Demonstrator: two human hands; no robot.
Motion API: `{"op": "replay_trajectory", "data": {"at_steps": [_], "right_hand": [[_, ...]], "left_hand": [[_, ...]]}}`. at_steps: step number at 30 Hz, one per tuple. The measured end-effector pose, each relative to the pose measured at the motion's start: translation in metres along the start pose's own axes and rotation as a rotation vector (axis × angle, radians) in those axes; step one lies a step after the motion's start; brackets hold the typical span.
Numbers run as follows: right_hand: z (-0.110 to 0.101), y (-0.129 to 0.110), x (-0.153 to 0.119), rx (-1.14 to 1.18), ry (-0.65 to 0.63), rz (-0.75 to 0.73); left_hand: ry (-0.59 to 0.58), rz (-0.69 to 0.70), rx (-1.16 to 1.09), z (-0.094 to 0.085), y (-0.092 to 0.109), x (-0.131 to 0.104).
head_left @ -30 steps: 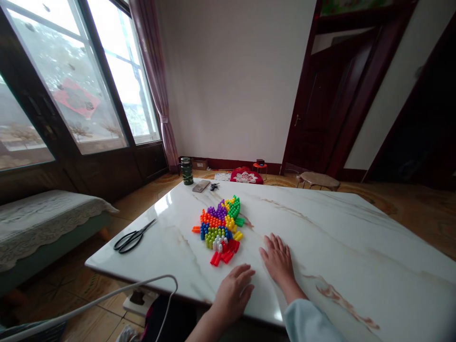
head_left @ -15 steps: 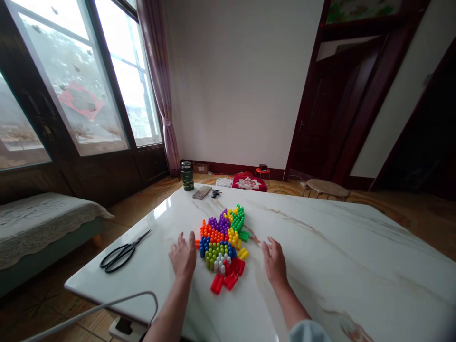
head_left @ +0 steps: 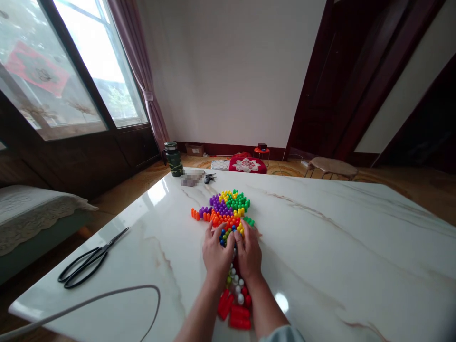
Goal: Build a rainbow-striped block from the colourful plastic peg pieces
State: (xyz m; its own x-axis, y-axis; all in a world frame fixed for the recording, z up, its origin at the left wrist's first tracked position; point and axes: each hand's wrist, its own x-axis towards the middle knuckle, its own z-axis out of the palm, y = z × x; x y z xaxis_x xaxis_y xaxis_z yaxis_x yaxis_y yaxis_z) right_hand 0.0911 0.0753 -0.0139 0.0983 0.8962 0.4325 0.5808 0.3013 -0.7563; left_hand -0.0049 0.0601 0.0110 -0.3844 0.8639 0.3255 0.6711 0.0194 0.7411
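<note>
Glossy, round-topped pegs [head_left: 223, 219], plastic-looking, stand in colour bands near the middle of a smooth, marble-veined worktop [head_left: 320, 247]. Left hand [head_left: 216, 251] and right hand [head_left: 250, 251] flank the blue pegs [head_left: 222, 242], thumbs close together; fingers curved, cannot tell whether clamped on pegs. Red cylinders [head_left: 239, 324] lie on their sides, nearer the worktop's front. Black loop-handled scissors [head_left: 94, 259] lie well apart, to the left.

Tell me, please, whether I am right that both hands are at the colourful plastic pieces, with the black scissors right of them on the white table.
Not quite: the head view shows the black scissors on the white table to the left, not right, of the left hand and right hand, which are at the colourful plastic pieces.
</note>
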Motion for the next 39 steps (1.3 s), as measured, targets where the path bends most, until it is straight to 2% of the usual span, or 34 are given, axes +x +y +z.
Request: {"op": "replay_trajectory", "data": {"at_steps": [7,12,16,19,24,28,33,39], "right_hand": [[-0.013,0.003,0.008,0.221,0.102,0.158],[-0.016,0.009,0.015,0.178,0.117,0.301],[-0.017,0.006,0.019,0.105,0.057,0.263],[-0.018,0.004,0.021,0.138,0.093,0.233],[-0.021,-0.002,0.023,0.344,0.228,0.096],[-0.031,-0.015,0.024,0.539,0.243,0.043],[-0.041,-0.024,0.026,0.726,0.224,-0.017],[-0.046,-0.024,0.027,0.707,0.28,-0.073]], "left_hand": [[-0.058,0.042,-0.213,0.012,0.024,0.004],[-0.145,-0.025,-0.283,0.018,0.018,0.018],[-0.239,-0.013,-0.293,0.02,0.007,0.025],[-0.251,0.055,-0.381,0.023,0.005,0.027],[-0.238,0.18,-0.544,0.018,0.019,0.026],[-0.207,0.29,-0.681,0.006,0.034,0.024],[-0.205,0.204,-1.025,-0.001,0.037,0.026],[-0.127,0.087,-1.122,-0.002,0.033,0.028]]}}
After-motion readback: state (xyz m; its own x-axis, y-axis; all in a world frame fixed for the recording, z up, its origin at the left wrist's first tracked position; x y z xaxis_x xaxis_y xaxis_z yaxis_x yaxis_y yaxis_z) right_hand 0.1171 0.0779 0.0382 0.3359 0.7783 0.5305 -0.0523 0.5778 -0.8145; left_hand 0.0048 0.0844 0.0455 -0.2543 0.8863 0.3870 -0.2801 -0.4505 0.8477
